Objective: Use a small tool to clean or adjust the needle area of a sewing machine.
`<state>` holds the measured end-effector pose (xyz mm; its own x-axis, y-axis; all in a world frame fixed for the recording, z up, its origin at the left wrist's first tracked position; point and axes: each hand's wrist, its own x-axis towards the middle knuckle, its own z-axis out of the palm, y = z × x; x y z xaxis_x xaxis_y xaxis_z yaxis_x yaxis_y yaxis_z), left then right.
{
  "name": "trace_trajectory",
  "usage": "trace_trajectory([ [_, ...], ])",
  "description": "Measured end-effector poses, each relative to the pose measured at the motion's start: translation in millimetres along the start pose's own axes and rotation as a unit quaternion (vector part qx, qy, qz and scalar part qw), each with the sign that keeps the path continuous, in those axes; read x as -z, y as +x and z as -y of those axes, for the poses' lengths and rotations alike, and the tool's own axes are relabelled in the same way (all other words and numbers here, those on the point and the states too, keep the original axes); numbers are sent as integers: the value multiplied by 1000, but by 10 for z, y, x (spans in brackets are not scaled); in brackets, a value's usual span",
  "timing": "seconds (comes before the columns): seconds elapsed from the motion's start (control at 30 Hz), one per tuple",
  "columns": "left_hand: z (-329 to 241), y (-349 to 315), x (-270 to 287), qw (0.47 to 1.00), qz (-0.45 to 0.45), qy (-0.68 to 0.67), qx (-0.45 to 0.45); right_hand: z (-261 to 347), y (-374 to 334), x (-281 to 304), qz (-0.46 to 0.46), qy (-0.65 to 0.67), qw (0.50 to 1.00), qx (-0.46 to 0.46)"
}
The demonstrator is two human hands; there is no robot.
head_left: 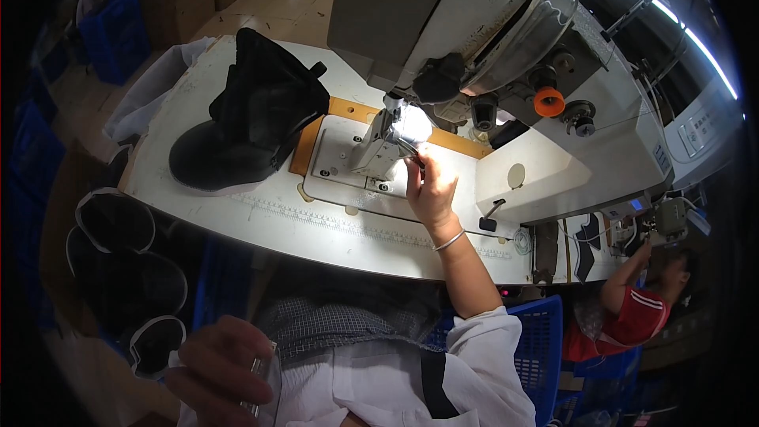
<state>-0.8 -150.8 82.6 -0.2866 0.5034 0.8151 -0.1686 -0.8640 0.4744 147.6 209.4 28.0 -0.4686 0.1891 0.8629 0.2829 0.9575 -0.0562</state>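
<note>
My right hand point(434, 190), with a thin bracelet at the wrist, reaches up to the lit needle area of a sewing machine point(609, 150). Its fingers are pinched beside the metal post point(377, 142); a small dark piece shows at the fingertips, too small to name. Low at the left, my left hand point(225, 368) is held near my body with its fingers curled. A narrow shiny strip point(256, 379) shows against these fingers; its kind is unclear. A black boot upper point(249, 119) lies on the white worktable point(198, 209), left of the post.
Several dark pieces with pale edges point(126, 277) hang left of the table. A blue basket point(538, 348) stands beside my right arm. An orange knob point(547, 100) juts from the machine head. Further right, a person in red point(632, 320) works at another machine point(664, 221).
</note>
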Motion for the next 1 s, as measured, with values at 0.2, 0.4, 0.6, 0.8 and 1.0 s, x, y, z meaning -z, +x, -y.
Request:
trace_trajectory([
  [0.2, -30, 37, 86, 999, 47, -12, 24, 1, -31, 3, 1, -14, 1000, -7],
  [0.4, -62, 27, 78, 999, 44, 12, 26, 30, -37, 3, 3, -11, 1000, -18],
  [0.6, -37, 35, 74, 999, 37, 12, 16, 79, 42, 10, -7, -15, 1000, -18],
  [0.8, -28, 40, 16, 1000, 16, 2, 0, 92, 32, 21, 1, -35, 999, -19],
  [1.0, -59, -4, -133, 998, -54, 11, -2, 115, 87, 81, 7, -68, 998, 7],
])
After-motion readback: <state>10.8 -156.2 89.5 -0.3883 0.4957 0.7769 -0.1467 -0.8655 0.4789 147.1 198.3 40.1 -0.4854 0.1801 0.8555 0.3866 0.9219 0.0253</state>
